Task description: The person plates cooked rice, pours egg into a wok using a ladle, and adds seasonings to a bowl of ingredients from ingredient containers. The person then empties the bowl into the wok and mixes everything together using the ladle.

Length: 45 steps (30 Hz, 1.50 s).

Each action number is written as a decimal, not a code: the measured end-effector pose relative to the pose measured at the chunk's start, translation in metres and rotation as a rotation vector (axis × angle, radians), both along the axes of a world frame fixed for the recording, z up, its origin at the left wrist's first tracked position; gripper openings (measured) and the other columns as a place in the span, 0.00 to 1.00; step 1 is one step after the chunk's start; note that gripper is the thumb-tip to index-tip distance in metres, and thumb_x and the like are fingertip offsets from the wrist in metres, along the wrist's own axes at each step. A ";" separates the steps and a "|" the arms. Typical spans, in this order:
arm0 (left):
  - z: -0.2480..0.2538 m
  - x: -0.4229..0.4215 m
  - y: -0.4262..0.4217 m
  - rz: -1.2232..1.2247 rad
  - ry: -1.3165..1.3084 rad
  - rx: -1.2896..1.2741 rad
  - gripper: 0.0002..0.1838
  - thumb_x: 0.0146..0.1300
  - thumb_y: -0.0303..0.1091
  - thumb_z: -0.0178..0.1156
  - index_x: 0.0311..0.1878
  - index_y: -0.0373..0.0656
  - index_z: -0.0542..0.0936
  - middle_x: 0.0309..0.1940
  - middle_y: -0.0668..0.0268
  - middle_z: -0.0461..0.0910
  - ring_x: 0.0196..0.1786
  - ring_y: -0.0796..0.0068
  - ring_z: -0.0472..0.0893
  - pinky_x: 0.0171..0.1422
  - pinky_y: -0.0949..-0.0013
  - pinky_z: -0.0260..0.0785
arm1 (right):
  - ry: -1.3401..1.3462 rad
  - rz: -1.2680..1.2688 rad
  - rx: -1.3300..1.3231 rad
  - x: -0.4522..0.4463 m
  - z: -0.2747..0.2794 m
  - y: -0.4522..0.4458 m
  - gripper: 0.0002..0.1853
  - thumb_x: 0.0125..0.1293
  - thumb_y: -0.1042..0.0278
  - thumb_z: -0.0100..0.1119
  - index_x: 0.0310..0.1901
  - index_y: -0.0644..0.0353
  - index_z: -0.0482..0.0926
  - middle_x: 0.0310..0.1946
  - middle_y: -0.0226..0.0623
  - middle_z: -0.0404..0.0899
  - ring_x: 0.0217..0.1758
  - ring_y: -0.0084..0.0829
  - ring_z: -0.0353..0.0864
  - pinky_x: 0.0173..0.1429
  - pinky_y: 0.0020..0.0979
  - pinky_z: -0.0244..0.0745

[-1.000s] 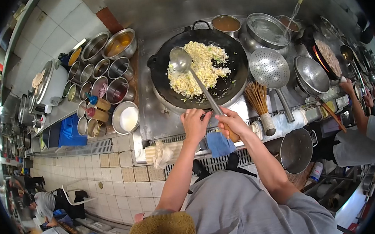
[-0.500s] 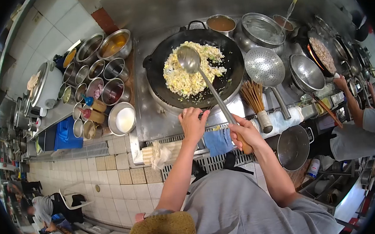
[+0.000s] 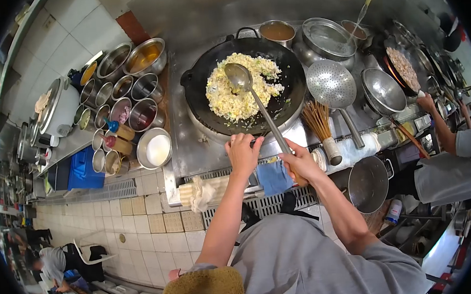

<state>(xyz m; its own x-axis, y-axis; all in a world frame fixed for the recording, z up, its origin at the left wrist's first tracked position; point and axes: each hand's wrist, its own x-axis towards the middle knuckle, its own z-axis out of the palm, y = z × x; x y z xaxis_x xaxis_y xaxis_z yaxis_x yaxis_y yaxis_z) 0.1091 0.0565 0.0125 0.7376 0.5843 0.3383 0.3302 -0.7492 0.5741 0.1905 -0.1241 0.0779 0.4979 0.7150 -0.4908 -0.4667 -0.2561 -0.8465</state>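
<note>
A black wok (image 3: 195, 103) sits on the steel range, with fried rice (image 3: 227, 104) mixed with egg bits and green pieces heaped inside. At its near edge, my left hand (image 3: 243, 154) is closed on a dark handle, mostly covered by the fingers. My right hand (image 3: 302, 163) grips the wooden end of a long metal ladle (image 3: 266, 115). The ladle's bowl rests in the rice, tilted, near the middle of the heap. A folded blue cloth (image 3: 275, 178) hangs on the front rail between my hands.
Right of the wok are a perforated strainer (image 3: 330, 83), a bamboo brush (image 3: 321, 124), metal bowls (image 3: 384, 90) and a water-filled pot (image 3: 329, 36). Several ingredient containers (image 3: 146, 114) and squeeze bottles (image 3: 119, 137) stand left. A co-worker (image 3: 446, 159) works at another wok on the right.
The ladle's bowl has turned and sunk into the rice, now showing its side more. My right hand has shifted slightly and rotated on the handle. My left hand stays put.
</note>
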 end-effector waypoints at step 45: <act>0.094 -0.061 -0.050 -0.243 -0.152 0.159 0.19 0.55 0.39 0.68 0.15 0.43 0.73 0.11 0.58 0.70 0.15 0.56 0.73 0.23 0.56 0.64 | -0.536 0.435 -0.479 -0.003 0.201 -0.164 0.37 0.63 0.71 0.65 0.72 0.64 0.62 0.23 0.31 0.77 0.22 0.20 0.71 0.31 0.27 0.72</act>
